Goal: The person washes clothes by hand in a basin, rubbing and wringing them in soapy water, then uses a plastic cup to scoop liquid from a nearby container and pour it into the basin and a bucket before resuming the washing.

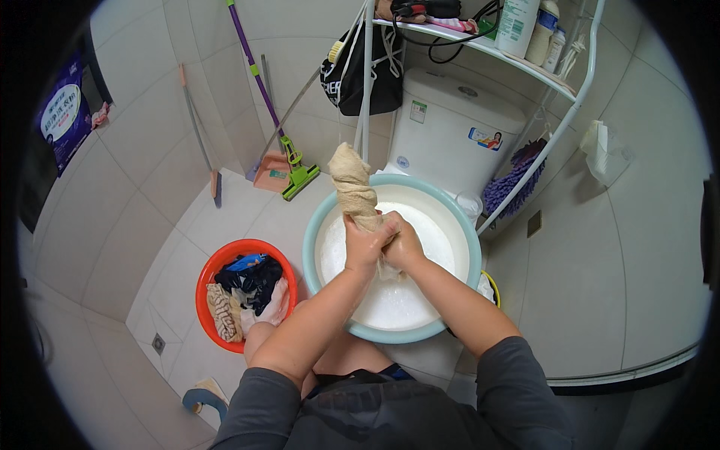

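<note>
Both my hands grip a wet beige cloth [352, 184], twisted into a tight roll that sticks up past my fists. My left hand [363, 244] is wrapped round its middle. Right beside it, my right hand [403, 241] closes on the lower part, and a loose end hangs beneath. Under my hands stands a wide basin [318, 281] with a light blue rim, holding whitish, sudsy water. The cloth's kind of garment or towel cannot be made out.
To the left, a red basin [202, 300] holds dark, striped and pale laundry. Behind the wash basin are a toilet tank [450, 112] and a white metal rack [551, 146] with bottles. A green squeegee mop [300, 180], dustpan [271, 174] and broom [216, 187] lean at the back left.
</note>
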The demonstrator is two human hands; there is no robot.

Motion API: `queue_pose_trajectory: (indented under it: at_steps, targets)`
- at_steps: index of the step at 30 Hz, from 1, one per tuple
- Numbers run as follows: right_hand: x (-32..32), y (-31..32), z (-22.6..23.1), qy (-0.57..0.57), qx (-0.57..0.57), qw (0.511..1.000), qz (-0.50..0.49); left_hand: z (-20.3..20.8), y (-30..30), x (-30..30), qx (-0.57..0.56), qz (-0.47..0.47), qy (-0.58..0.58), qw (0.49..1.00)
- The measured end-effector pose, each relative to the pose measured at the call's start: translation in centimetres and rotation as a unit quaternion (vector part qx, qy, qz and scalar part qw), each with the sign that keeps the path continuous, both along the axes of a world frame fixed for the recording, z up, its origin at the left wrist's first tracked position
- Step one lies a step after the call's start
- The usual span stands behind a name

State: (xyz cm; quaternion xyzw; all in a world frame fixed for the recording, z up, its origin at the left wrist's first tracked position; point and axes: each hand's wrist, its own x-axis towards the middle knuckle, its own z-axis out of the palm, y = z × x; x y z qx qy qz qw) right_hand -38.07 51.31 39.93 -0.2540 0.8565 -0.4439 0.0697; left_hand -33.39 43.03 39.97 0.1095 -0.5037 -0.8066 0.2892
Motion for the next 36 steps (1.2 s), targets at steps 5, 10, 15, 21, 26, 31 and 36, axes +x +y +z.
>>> queue_pose_trajectory:
  at_steps: [5,10,15,21,26,31,36]
  targets:
    - [0.4,-0.2,1.6,-0.002,0.115,0.993,0.016,0.9,-0.7,0.0,0.019,0.0,-0.069,0.997]
    - [0.6,0.3,1.6,-0.013,0.134,0.988,0.077,-0.7,-1.3,-0.5,-0.032,-0.014,-0.053,0.998]
    - [0.2,0.5,1.2,-0.046,0.126,0.986,0.101,-0.8,-1.1,-0.9,-0.035,-0.045,-0.035,0.998]
    - [-1.0,2.9,1.9,-0.021,0.012,0.989,0.146,-0.4,-2.6,-2.4,0.143,-0.042,0.001,0.989]
    - [-0.4,4.6,-0.4,-0.19,-0.145,0.97,0.049,0.6,-4.3,-4.0,0.284,-0.033,0.02,0.958]
    - [2.1,1.3,0.3,-0.436,-0.478,0.762,-0.021,-0.6,-3.4,-4.1,0.249,0.04,0.058,0.966]
    - [1.4,0.1,2.2,-0.398,-0.54,0.74,-0.035,0.8,-1.1,-1.4,0.1,0.029,0.026,0.994]
